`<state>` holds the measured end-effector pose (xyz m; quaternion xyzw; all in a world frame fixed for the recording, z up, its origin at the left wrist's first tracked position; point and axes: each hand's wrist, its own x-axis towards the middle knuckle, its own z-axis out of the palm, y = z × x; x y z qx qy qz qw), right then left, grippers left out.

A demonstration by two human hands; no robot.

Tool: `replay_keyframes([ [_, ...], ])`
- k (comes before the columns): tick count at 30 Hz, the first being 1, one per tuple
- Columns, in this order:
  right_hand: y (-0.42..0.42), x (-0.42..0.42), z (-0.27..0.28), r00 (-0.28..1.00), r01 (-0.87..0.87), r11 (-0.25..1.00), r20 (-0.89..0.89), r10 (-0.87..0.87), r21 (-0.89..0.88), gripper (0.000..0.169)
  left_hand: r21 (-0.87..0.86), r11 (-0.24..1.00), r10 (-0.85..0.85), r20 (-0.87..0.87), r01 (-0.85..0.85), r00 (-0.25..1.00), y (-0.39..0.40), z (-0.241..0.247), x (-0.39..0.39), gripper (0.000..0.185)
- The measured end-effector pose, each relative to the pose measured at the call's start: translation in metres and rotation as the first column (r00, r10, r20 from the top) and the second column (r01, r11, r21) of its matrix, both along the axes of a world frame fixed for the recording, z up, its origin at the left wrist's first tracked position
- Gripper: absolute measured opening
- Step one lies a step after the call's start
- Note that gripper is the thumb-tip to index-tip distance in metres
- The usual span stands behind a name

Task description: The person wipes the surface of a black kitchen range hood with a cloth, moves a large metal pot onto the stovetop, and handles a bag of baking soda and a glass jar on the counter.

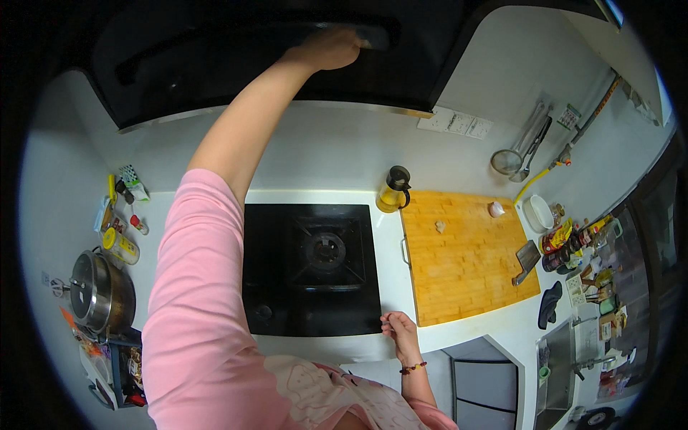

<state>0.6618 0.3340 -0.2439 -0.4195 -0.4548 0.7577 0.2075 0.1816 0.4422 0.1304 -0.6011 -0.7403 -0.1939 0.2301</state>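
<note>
My left hand (332, 48) is raised to the front of a black range hood (215, 70), its fingers against the panel near a faint light patch; whether they hold anything cannot be seen. Low over the counter's front edge, just right of the black gas hob (269, 269), is my right hand (399, 327), fingers curled, with a beaded bracelet at the wrist. Whether something small is between those fingers is unclear. No pan stands on the burner (325, 251). Right of the hob lies a bamboo cutting board (462, 269) bearing a cleaver (527, 258), a garlic bulb (495, 209) and a small pale piece (440, 226).
A glass oil jug (392, 191) stands behind the board's left corner. At the left are a lidded steel pot (99, 293) and a yellow-lidded jar (121, 246). A white bowl (537, 214), several condiments and a sink (556, 371) are at the right; a strainer (506, 161) hangs above.
</note>
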Motion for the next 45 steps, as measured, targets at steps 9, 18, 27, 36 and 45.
replay_keyframes([
  [9,-0.013,-0.017,0.008,1.0,-0.019,0.999,0.02,0.018,0.042,0.015,0.02,0.995,0.099,0.045,-0.1,0.994,-0.058,0.005,-0.015,0.03],
  [18,-0.041,-0.049,0.012,0.999,-0.038,0.996,0.021,0.036,0.085,0.015,-0.031,0.994,0.107,0.004,-0.107,0.994,-0.125,0.001,-0.061,0.035],
  [27,-0.084,-0.1,0.018,0.993,-0.117,0.989,0.037,0.114,0.089,0.014,-0.042,0.976,0.187,-0.346,-0.214,0.919,-0.217,-0.005,-0.141,0.037],
  [36,-0.119,-0.147,0.027,0.985,-0.173,0.98,0.037,0.17,0.097,0.013,0.022,0.949,0.312,-0.195,-0.314,0.93,-0.31,-0.011,-0.218,0.037],
  [45,-0.141,-0.181,0.031,0.974,-0.225,0.968,0.037,0.223,0.107,0.014,0.161,0.907,0.421,-0.369,-0.389,0.829,-0.377,-0.01,-0.262,0.027],
])
